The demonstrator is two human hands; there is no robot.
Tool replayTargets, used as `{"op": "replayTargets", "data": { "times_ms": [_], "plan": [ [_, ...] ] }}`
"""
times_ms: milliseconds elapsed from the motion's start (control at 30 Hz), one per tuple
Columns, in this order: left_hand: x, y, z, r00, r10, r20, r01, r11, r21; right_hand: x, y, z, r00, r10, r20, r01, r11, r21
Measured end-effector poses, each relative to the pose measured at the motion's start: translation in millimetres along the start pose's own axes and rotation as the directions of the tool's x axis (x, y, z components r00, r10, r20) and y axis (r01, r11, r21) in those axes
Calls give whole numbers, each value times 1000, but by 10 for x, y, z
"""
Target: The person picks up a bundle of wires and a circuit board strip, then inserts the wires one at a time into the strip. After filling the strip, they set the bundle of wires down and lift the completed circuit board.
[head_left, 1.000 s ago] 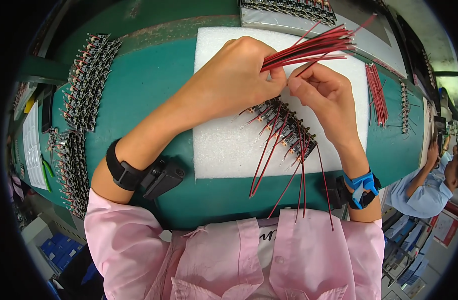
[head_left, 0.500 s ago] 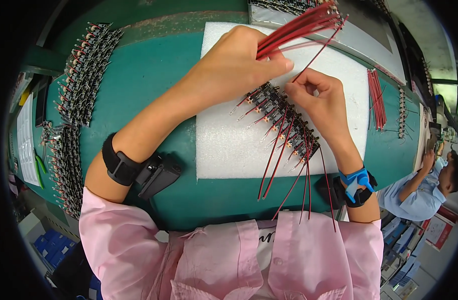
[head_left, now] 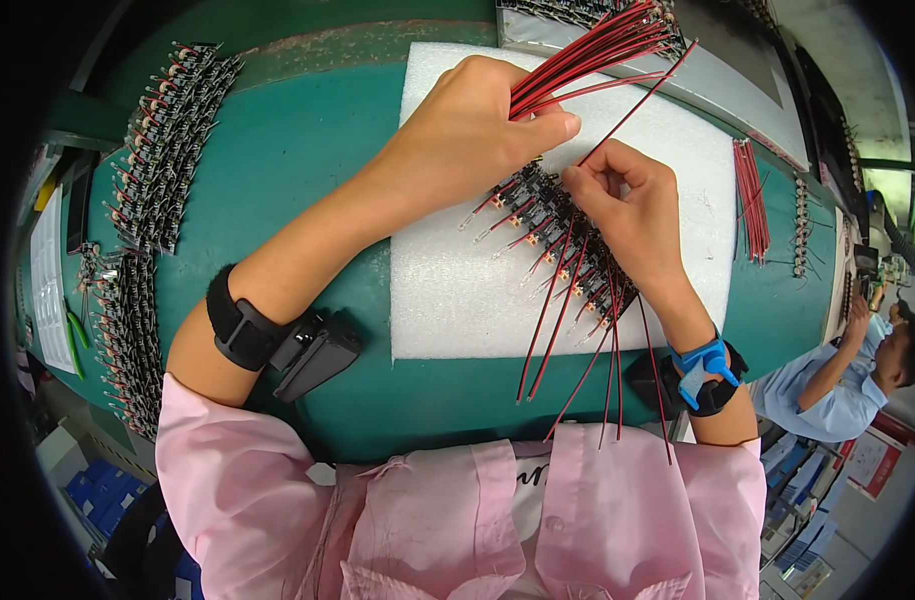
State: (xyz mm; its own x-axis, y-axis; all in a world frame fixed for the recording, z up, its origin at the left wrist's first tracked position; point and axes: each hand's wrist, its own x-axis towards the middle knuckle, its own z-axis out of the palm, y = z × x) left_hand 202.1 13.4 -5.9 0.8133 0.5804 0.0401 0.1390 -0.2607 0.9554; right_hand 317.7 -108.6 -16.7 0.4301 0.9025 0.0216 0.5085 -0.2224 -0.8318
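A bundle of red and black wires (head_left: 602, 48) is gripped in my left hand (head_left: 487, 125), fanning out toward the upper right. My right hand (head_left: 632, 205) pinches one single red wire (head_left: 645, 98) over a row of small black circuit boards (head_left: 562, 235). The boards lie slantwise on a white foam sheet (head_left: 442, 310), with clear LEDs and pale connectors along their near left side. Several red and black wires (head_left: 547, 345) hang from the row toward my chest. The fingertips of my right hand hide where the pinched wire meets the boards.
Stacks of similar circuit boards (head_left: 167, 150) stand at the left of the green table (head_left: 297, 130). Green-handled pliers (head_left: 77, 330) lie at the far left. More red wires (head_left: 750, 200) rest right of the foam, near a grey metal box (head_left: 697, 95). A co-worker (head_left: 837, 375) sits at far right.
My right hand has shifted slightly left and down with the single wire, closer over the boards. The wire bundle in my left hand has settled from a blur and dipped a little.
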Motion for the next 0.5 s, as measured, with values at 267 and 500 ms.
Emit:
{"op": "replayTargets", "data": {
  "times_ms": [267, 500],
  "plan": [
    [3, 13, 5, 1000, -6, 1, 6, 1000, 12, -19, -1, -1, 1000, -20, -19, 19, 999, -41],
    [6, -7, 9, 1000, 0, -1, 0, 1000, 1, -20, -19, 27, 998, 0, -68, 6, 997, 81]
  ]
}}
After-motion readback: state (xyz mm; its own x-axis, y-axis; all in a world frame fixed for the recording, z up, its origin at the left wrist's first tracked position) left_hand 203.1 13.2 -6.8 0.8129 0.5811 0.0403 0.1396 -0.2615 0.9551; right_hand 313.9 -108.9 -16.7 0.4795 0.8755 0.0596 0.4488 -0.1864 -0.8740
